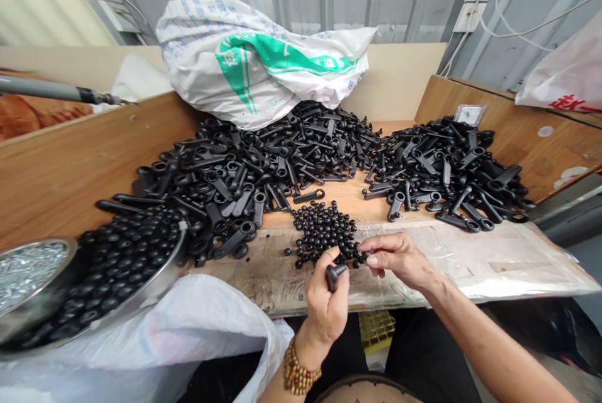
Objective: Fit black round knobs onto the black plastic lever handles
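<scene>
My left hand (327, 306), with a bead bracelet at its wrist, is closed around a black plastic crank handle (335, 276). Only the handle's rounded end shows above the thumb; the rest is hidden. Thumb and forefinger of my right hand (399, 257) pinch a small black ball (365, 256) at the near right edge of a loose patch of black balls (324, 227). Both hands are over the front of the bench, close together. One black crank handle (309, 196) lies just behind the patch.
Black crank handles are heaped at left (221, 177) and right (437, 171). At lower left stand a metal basin of black balls (126, 259) and a bowl of small metal parts (32, 268). A white sack (263, 64) slumps behind; wooden boards (531, 121) flank the bench.
</scene>
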`<state>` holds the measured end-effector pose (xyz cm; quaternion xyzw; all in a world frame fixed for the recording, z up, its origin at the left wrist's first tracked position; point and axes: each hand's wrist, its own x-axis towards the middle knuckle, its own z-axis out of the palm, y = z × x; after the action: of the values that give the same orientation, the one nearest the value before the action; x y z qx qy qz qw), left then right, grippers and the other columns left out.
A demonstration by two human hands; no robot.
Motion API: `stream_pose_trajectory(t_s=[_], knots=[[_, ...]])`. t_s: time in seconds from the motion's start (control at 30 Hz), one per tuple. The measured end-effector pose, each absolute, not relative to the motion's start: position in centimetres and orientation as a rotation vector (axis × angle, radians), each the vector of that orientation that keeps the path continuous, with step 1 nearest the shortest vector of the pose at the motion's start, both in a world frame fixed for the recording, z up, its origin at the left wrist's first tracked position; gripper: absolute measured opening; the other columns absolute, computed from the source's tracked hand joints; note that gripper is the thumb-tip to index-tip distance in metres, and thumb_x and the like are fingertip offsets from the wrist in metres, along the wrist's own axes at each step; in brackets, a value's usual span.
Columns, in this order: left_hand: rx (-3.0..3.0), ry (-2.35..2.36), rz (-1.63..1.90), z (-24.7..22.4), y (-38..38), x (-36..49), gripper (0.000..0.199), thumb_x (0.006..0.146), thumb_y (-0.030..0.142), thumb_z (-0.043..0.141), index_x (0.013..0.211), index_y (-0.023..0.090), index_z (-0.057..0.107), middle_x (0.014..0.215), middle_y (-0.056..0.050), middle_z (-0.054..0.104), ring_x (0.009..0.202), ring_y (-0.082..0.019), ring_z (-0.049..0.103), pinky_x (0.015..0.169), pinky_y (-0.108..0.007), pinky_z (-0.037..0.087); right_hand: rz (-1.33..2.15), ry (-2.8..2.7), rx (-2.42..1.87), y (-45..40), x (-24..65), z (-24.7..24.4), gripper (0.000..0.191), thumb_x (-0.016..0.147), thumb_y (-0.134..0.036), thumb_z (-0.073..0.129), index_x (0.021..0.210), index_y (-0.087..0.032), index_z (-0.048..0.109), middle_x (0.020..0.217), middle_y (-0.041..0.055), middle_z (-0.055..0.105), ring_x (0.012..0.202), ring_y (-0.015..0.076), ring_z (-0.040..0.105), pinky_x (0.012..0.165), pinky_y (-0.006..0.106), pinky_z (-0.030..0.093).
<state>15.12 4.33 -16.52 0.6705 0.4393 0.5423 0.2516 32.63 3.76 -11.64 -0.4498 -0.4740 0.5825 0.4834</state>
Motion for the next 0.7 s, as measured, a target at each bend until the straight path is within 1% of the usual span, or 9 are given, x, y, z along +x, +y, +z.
stream_pose_trajectory(t_s=[0.07, 0.1, 0.23, 0.27, 0.37, 0.43, 0.57, 0.7], knots=[[1.839, 1.146, 1.445, -15.7, 3.3, 15.9, 0.028, 0.080, 0.021, 0.051, 0.106, 0.015, 0.058, 0.096, -0.007, 0.067, 0.087, -0.018, 0.064, 0.080, -0.029, 0.051, 1.478, -0.984, -0.941, 2.3, 31.7, -12.0, 0.019, 0.060, -0.024, 0.077, 0.078, -0.018, 0.073, 0.053, -0.0018, 0.059, 0.043, 0.0079, 0.050, 0.044, 0.021, 0.040], [1.828, 1.130, 1.424, -15.4, 2.9, 16.3, 0.027, 0.080, 0.021, 0.050, 0.105, 0.014, 0.058, 0.095, -0.007, 0.068, 0.086, -0.018, 0.064, 0.079, -0.028, 0.051, 1.501, -0.916, -0.882, 1.6, 31.3, -12.3, 0.019, 0.060, -0.023, 0.077, 0.078, -0.019, 0.074, 0.054, -0.0013, 0.060, 0.044, 0.0085, 0.051, 0.044, 0.021, 0.042], [1.736, 1.071, 1.301, -15.3, 1.8, 17.2, 0.024, 0.081, 0.020, 0.048, 0.103, 0.016, 0.057, 0.087, -0.003, 0.068, 0.078, -0.015, 0.064, 0.073, -0.025, 0.051, 1.529, -0.781, -0.799, -0.4, 30.5, -12.9, 0.022, 0.062, -0.020, 0.076, 0.085, -0.021, 0.074, 0.068, 0.0033, 0.068, 0.053, 0.0122, 0.060, 0.050, 0.024, 0.048], [1.723, 1.052, 1.273, -15.4, 1.6, 17.3, 0.023, 0.081, 0.020, 0.048, 0.102, 0.017, 0.057, 0.088, -0.003, 0.068, 0.079, -0.015, 0.064, 0.073, -0.024, 0.050, 1.520, -0.771, -0.798, -0.7, 30.5, -13.0, 0.023, 0.063, -0.020, 0.076, 0.086, -0.021, 0.073, 0.068, 0.0037, 0.068, 0.054, 0.0124, 0.061, 0.050, 0.024, 0.048], [1.720, 1.009, 1.212, -15.5, 1.1, 17.5, 0.020, 0.082, 0.018, 0.048, 0.100, 0.018, 0.057, 0.090, -0.002, 0.067, 0.083, -0.014, 0.063, 0.076, -0.023, 0.048, 1.476, -0.772, -0.822, -1.5, 30.7, -13.2, 0.023, 0.065, -0.023, 0.075, 0.087, -0.019, 0.072, 0.060, 0.0027, 0.066, 0.050, 0.0115, 0.059, 0.047, 0.022, 0.047], [1.722, 1.009, 1.200, -15.4, 0.7, 17.6, 0.019, 0.082, 0.017, 0.048, 0.098, 0.019, 0.057, 0.088, -0.001, 0.067, 0.081, -0.013, 0.062, 0.075, -0.023, 0.048, 1.427, -0.790, -0.871, -1.9, 30.8, -13.4, 0.021, 0.066, -0.024, 0.075, 0.086, -0.017, 0.072, 0.057, 0.0023, 0.065, 0.049, 0.0114, 0.058, 0.047, 0.021, 0.046], [1.709, 1.019, 1.181, -15.1, 0.3, 17.7, 0.020, 0.080, 0.017, 0.048, 0.098, 0.018, 0.057, 0.084, -0.001, 0.066, 0.076, -0.014, 0.062, 0.071, -0.023, 0.049, 1.344, -0.834, -0.939, -2.4, 30.8, -13.6, 0.021, 0.066, -0.026, 0.075, 0.085, -0.017, 0.071, 0.060, 0.0026, 0.066, 0.053, 0.0124, 0.058, 0.050, 0.024, 0.048], [1.687, 0.980, 1.144, -14.8, 0.1, 17.6, 0.021, 0.079, 0.016, 0.049, 0.098, 0.018, 0.057, 0.082, 0.000, 0.066, 0.073, -0.013, 0.061, 0.070, -0.023, 0.048, 1.314, -0.892, -0.943, -2.7, 30.8, -13.7, 0.020, 0.067, -0.025, 0.074, 0.086, -0.019, 0.072, 0.063, 0.0017, 0.066, 0.055, 0.0113, 0.057, 0.055, 0.024, 0.049]])
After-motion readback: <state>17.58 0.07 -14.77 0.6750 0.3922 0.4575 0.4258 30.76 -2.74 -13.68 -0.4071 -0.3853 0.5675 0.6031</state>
